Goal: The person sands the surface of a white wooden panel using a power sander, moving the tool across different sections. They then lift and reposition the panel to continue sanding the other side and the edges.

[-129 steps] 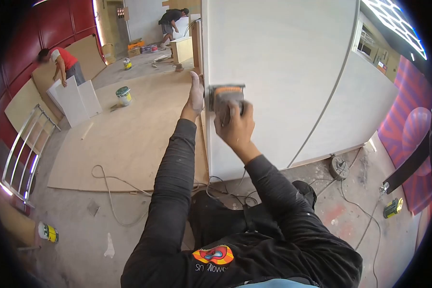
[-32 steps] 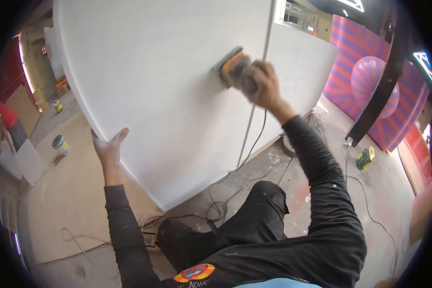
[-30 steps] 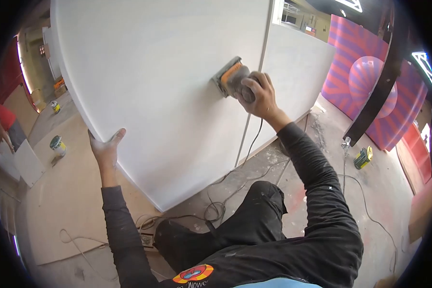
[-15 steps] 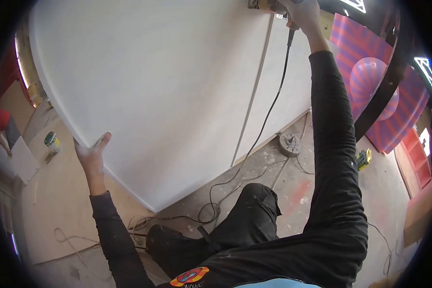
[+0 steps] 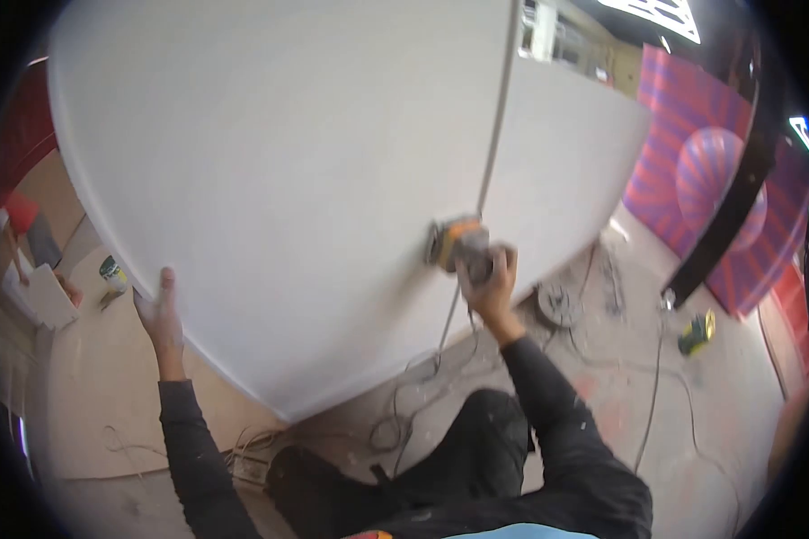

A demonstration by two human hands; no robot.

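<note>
A large white panel [image 5: 279,162] fills the middle of the view, with a dark seam along its right part. My left hand [image 5: 162,316] grips the panel's lower left edge, the thumb lying on the white face. In my right hand [image 5: 494,286] is an orange and black power sander [image 5: 459,242], held against the panel just left of the seam. A cable hangs from the sander toward the floor. The fingers of my right hand are partly hidden behind the tool.
On the floor to the right are a cable reel [image 5: 559,305] and a green and yellow can [image 5: 696,333]. Another can [image 5: 112,273] stands at the left. Loose cables [image 5: 391,431] lie near my knees. A person in red [image 5: 22,217] handles a white board [image 5: 52,295] at far left.
My right hand has brought the sander down from the top of the panel to its lower middle. My left hand still holds the edge. The view has shifted slightly.
</note>
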